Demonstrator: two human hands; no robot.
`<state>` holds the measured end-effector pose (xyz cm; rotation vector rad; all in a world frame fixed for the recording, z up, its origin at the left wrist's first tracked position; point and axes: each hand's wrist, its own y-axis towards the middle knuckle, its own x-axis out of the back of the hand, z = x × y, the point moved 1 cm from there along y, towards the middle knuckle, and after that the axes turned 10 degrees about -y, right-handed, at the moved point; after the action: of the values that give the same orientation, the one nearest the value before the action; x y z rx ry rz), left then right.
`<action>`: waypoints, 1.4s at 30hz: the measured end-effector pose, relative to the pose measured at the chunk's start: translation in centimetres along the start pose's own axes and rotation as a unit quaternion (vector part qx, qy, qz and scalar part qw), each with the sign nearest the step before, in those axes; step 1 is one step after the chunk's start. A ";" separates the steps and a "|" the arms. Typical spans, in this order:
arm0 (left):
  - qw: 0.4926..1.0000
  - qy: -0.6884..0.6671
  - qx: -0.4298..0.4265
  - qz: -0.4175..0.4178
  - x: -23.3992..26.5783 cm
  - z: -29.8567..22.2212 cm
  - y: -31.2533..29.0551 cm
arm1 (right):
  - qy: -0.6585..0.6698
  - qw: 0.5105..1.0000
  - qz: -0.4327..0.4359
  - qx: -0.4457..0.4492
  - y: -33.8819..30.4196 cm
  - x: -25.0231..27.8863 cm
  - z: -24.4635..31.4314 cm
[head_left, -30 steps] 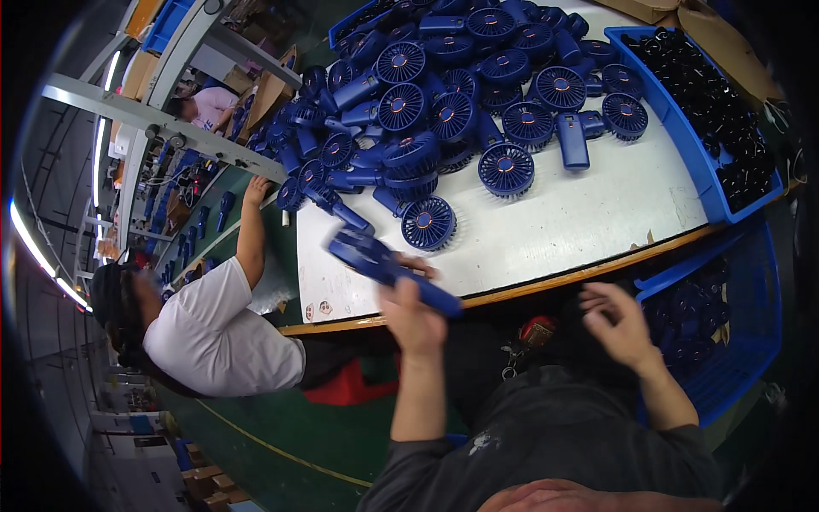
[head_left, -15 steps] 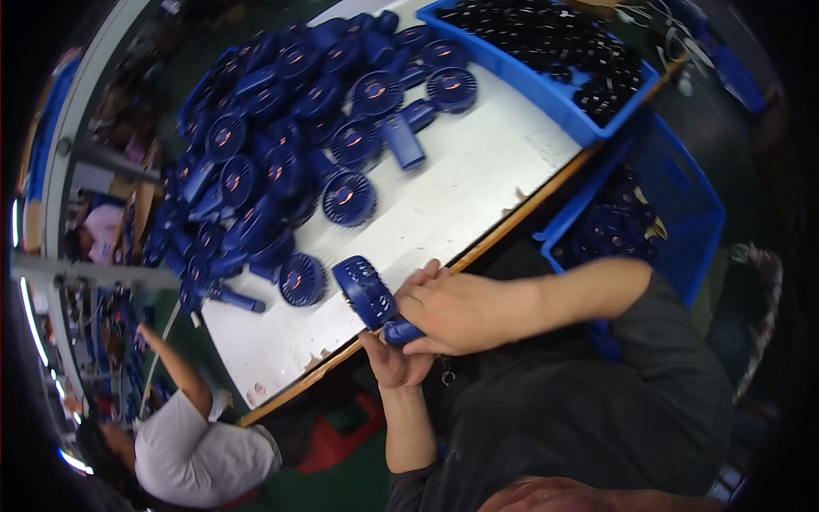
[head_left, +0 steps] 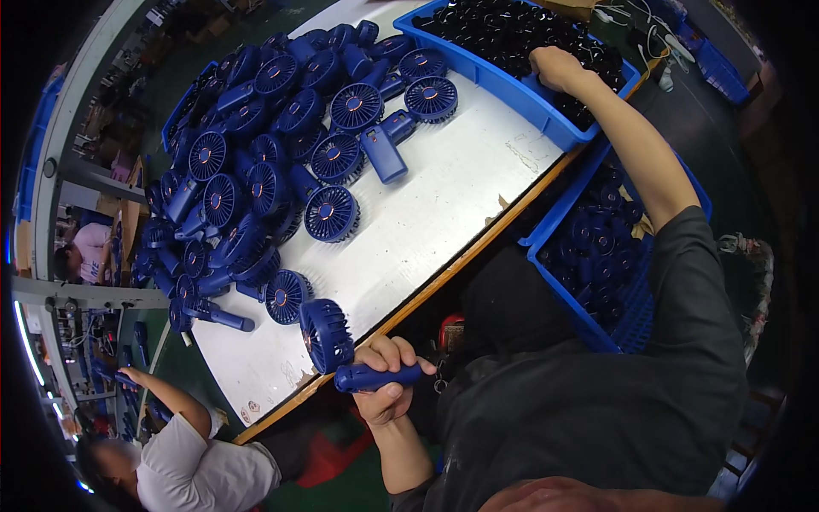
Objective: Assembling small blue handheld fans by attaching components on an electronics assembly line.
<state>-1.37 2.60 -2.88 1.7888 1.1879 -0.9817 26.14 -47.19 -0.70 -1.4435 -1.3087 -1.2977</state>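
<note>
My left hand (head_left: 384, 408) is closed round the handle of a dark blue handheld fan (head_left: 326, 337), just off the near edge of the table. The fan's round grille head points up and left, and its handle lies across my fingers. My right hand (head_left: 559, 70) is stretched far out into a blue tray (head_left: 486, 75) of small black pieces with shiny metal bits. Its fingers are curled down among these pieces, and their tips are hidden. A heap of matching fans (head_left: 299, 111) covers the left and far part of the white table (head_left: 426, 205).
Below the table's right edge stands a blue crate (head_left: 682, 183) with more dark blue round parts. A co-worker in a white shirt (head_left: 205, 461) sits at the lower left, one arm raised. Grey metal posts (head_left: 94, 294) rise at the left. White cables (head_left: 648, 21) lie at the upper right.
My right hand has let go of the fan and moved up and right into the tray of black pieces. The fan, now in my left hand alone, has shifted slightly left and down.
</note>
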 end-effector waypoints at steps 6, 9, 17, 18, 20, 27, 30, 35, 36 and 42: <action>0.989 0.150 0.004 -0.006 -0.2 -0.6 0.8 | 0.068 0.989 -0.121 0.057 0.4 2.0 -1.0; 0.962 0.254 0.053 -0.086 -0.7 -0.7 0.5 | 0.093 0.981 -0.168 0.033 -0.7 3.7 -0.1; 0.921 0.332 -0.009 -0.203 -1.2 1.6 1.4 | 0.419 0.870 -0.075 0.250 -16.7 8.3 18.4; 0.913 0.352 -0.025 -0.207 -1.3 2.0 1.6 | 0.361 0.856 -0.104 0.356 -20.1 8.8 21.4; 0.893 0.392 -0.056 -0.215 -1.6 2.4 2.0 | 0.431 0.785 -0.085 0.436 -25.0 9.5 25.0; 0.811 0.547 -0.145 -0.149 0.8 1.7 0.2 | 0.665 0.609 0.374 0.216 -26.3 8.1 25.4; 0.848 0.487 -0.107 -0.182 -0.2 1.3 1.0 | 0.668 0.638 0.282 0.260 -25.9 8.3 25.3; 0.967 0.194 0.133 -0.096 -0.4 0.0 0.8 | 0.491 0.714 -0.095 0.489 -23.8 10.9 27.3; 0.977 0.150 0.117 -0.101 -0.3 0.4 0.6 | 0.473 0.707 -0.109 0.514 -23.6 11.1 27.9; 0.958 0.086 -0.010 -0.274 -1.4 1.6 1.2 | 0.400 0.753 -0.123 0.508 -25.1 10.9 28.7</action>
<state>-0.94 0.38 -2.03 1.5798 1.8581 -1.1250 6.03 -13.16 2.89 0.0843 -1.2372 -0.8783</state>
